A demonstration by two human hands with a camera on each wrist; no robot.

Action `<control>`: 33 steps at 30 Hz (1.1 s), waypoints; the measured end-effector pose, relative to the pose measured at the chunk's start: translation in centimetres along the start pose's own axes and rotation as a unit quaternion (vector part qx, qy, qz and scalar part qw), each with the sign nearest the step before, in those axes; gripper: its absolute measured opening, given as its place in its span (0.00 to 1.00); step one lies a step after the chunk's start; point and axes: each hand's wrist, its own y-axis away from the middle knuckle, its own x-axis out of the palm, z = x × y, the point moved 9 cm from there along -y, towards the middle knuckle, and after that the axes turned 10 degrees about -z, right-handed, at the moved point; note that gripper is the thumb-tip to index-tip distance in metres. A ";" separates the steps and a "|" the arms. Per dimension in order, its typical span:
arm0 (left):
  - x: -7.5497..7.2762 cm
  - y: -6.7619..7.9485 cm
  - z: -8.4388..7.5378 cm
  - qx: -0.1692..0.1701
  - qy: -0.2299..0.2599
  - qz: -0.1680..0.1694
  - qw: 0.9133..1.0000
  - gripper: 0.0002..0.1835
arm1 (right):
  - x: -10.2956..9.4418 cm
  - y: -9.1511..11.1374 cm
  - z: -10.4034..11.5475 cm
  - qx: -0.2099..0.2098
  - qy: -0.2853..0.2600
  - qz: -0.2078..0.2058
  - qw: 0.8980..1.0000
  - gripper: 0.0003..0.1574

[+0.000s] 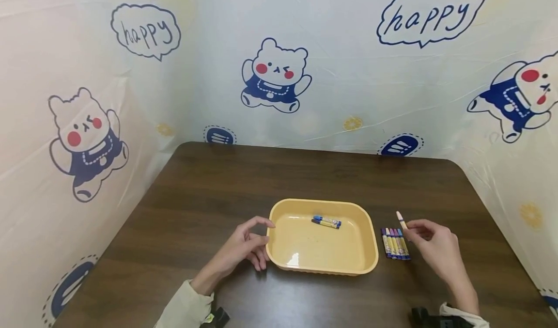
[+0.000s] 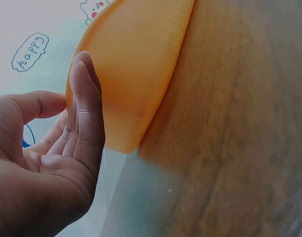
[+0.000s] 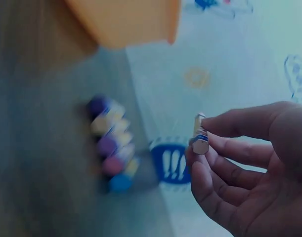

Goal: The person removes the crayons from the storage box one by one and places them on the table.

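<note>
My left hand (image 1: pixel 244 243) pinches the left rim of a yellow plastic basin (image 1: pixel 281 265), index finger over the edge and thumb against the outer wall; the left wrist view shows this grip on the basin wall (image 2: pixel 136 74) up close. Two crayons (image 1: pixel 327 222), with blue and dark tips, lie inside the basin. My right hand (image 1: pixel 436 248) holds a pale-tipped crayon (image 3: pixel 200 138) between thumb and fingers, raised beside a row of several crayons (image 1: pixel 395 244). The row lies side by side on the table, just right of the basin; blurred coloured tips (image 3: pixel 111 148) show in the right wrist view.
The dark wooden table (image 1: pixel 209 182) has rounded far corners. A pale curtain (image 1: pixel 340 76) printed with cartoon bears and lettering stands around its back and sides. Black straps (image 1: pixel 440 318) sit at the wrists.
</note>
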 end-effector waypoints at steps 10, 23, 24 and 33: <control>-0.2 0.0 -0.3 0.001 -0.012 -0.006 1.000 0.20 | 2.0 0.6 -4.1 0.049 0.038 0.065 0.996 0.12; 0.1 -0.2 0.1 -0.003 -0.016 0.000 1.000 0.21 | 2.3 1.0 -4.9 0.062 0.050 0.094 0.992 0.16; 0.2 -0.2 0.1 -0.002 -0.017 0.000 1.000 0.21 | 2.3 1.1 -4.9 0.063 0.050 0.097 0.992 0.16; 0.1 -0.1 0.0 0.003 -0.013 0.002 1.000 0.21 | 2.5 1.3 -5.1 0.086 0.050 0.123 0.987 0.16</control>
